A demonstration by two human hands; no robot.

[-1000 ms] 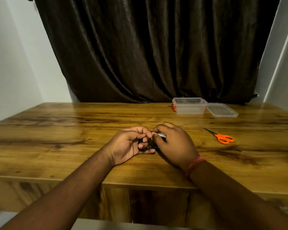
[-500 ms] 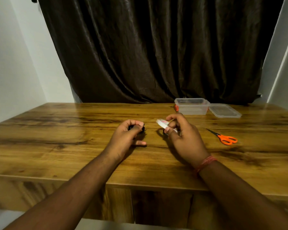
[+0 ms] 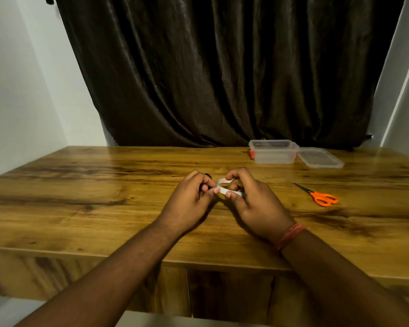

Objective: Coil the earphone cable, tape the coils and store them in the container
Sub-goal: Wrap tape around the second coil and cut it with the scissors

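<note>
Both hands meet above the middle of the wooden table (image 3: 104, 197). My right hand (image 3: 253, 206) holds a white roll of tape (image 3: 224, 185) between thumb and fingers. My left hand (image 3: 191, 201) is curled round the black coiled earphone cable (image 3: 207, 175), of which only a small dark bit shows above the fingers, and its thumb and forefinger pinch the free end of the tape. The clear plastic container (image 3: 273, 152) stands open at the back right, with its lid (image 3: 319, 158) lying beside it.
Orange-handled scissors (image 3: 322, 198) lie on the table to the right of my hands. A dark curtain hangs behind the table's far edge. The table's front edge runs under my forearms.
The hands parted, the right one lifting the tape roll, then came back together. Now the left fingers pinch the tape end while still holding the cable.
</note>
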